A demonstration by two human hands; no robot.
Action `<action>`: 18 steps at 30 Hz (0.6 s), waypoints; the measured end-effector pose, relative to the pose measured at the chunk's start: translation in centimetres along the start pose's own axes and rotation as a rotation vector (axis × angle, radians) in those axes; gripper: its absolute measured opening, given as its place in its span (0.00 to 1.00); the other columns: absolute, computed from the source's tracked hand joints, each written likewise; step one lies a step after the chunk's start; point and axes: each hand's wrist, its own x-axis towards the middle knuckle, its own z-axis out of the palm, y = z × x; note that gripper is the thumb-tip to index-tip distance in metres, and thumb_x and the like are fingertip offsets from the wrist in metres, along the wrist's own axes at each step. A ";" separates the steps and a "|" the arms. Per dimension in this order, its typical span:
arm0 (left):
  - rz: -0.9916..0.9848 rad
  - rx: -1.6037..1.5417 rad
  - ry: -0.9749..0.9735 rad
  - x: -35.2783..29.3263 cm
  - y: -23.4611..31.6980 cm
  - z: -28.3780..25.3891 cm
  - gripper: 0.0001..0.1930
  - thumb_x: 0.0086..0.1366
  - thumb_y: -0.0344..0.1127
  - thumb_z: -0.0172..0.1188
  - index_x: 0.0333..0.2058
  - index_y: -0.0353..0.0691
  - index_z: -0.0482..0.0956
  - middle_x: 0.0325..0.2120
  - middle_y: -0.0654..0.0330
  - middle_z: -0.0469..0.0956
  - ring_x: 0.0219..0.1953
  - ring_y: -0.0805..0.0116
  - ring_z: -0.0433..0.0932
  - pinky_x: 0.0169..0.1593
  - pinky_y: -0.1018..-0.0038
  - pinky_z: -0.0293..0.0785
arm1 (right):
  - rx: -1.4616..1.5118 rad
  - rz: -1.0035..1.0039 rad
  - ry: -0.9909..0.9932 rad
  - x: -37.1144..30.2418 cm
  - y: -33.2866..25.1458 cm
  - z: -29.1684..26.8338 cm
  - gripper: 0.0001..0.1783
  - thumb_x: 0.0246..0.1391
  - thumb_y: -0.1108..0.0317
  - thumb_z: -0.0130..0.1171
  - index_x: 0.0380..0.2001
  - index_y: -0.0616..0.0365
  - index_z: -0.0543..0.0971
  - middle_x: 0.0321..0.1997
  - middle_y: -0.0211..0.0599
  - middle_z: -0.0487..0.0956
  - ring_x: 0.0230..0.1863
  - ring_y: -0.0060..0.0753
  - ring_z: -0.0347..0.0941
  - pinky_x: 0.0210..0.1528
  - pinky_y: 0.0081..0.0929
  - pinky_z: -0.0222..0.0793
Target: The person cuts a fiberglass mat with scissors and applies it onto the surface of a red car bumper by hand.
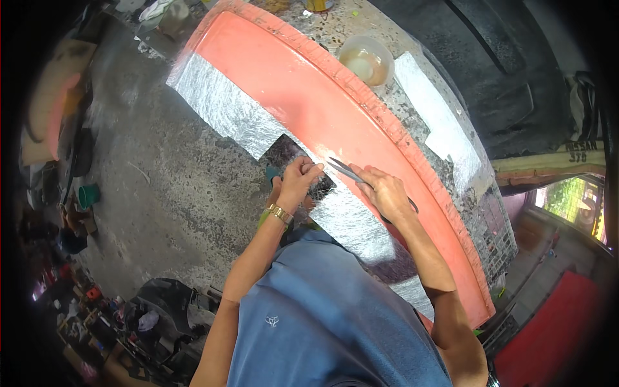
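My right hand [387, 193] holds a pair of scissors [345, 169], blades pointing up and left over the near edge of a long, curved, salmon-pink mould [290, 90]. Close to the blade tips, the fingers of my left hand [298, 182] are pinched together at the inner edge of a whitish fibreglass mat [354, 222]. What exactly lies between those fingertips is hard to see. Another stretch of fibreglass mat [225, 106] hangs along the mould's near edge further left. Between the two stretches shows a dark square patch [282, 152].
Beyond the mould, a clear plastic bowl [365, 61] and cut fibreglass pieces [442, 122] lie on a stained worktable [393, 97]. A large dark panel [496, 71] stands behind. On the concrete floor [155, 155] are a green bucket [89, 195] and clutter; a red panel [548, 326] is at right.
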 end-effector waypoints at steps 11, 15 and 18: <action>-0.004 0.007 0.007 0.0 -0.2 0.1 0.12 0.63 0.37 0.65 0.35 0.37 0.72 0.29 0.62 0.78 0.34 0.74 0.80 0.36 0.80 0.75 | 0.085 0.029 -0.035 0.4 -0.5 -0.3 0.22 0.55 0.66 0.59 0.55 0.42 0.78 0.41 0.37 0.81 0.37 0.45 0.79 0.38 0.41 0.77; 0.013 0.001 0.005 0.0 -0.3 0.0 0.12 0.63 0.38 0.65 0.35 0.37 0.73 0.29 0.63 0.78 0.34 0.75 0.80 0.36 0.80 0.76 | 0.035 -0.006 -0.029 0.6 -0.4 0.2 0.22 0.55 0.65 0.59 0.55 0.41 0.77 0.43 0.38 0.81 0.38 0.46 0.79 0.39 0.41 0.78; 0.015 0.008 -0.008 0.1 -0.6 -0.2 0.13 0.63 0.38 0.66 0.35 0.37 0.73 0.29 0.63 0.78 0.34 0.75 0.80 0.36 0.80 0.76 | 0.026 -0.006 -0.027 0.8 -0.4 0.2 0.22 0.55 0.65 0.59 0.55 0.41 0.77 0.43 0.38 0.81 0.39 0.46 0.79 0.39 0.41 0.78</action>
